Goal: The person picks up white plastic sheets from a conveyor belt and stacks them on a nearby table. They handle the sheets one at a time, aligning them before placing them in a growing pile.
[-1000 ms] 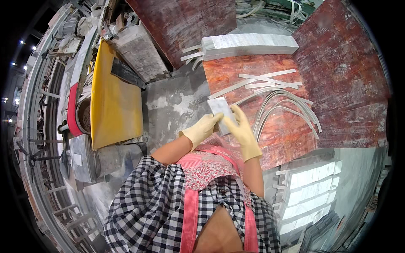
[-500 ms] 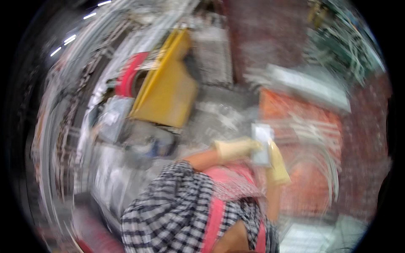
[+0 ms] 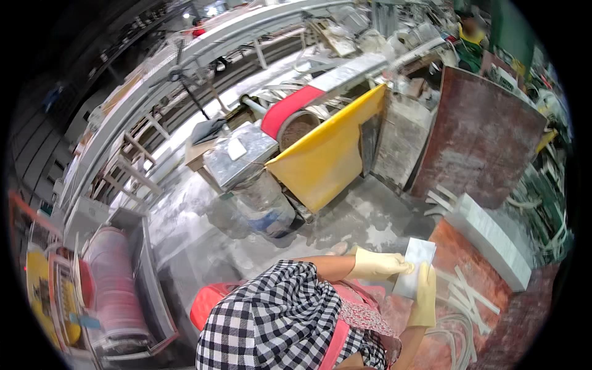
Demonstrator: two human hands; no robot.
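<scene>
White slab [image 3: 419, 256], as I watch remotely, is gripped by the gloved left hand [image 3: 387, 265] at one edge; the gloved right hand [image 3: 425, 293] clasps the other.

No text, number, brand or sign can be read: the blue patch [image 3: 276, 223] on the pale bucket [image 3: 259, 198] is too blurred, and the white rectangle [image 3: 236, 148] behind it bears no legible lettering.

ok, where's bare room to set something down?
Grey floor between the yellow sheet and the orange-red board; also a patch of that board between the pale block and crossed strips. Crowded: lower down the board, where curled strips loop.
</scene>
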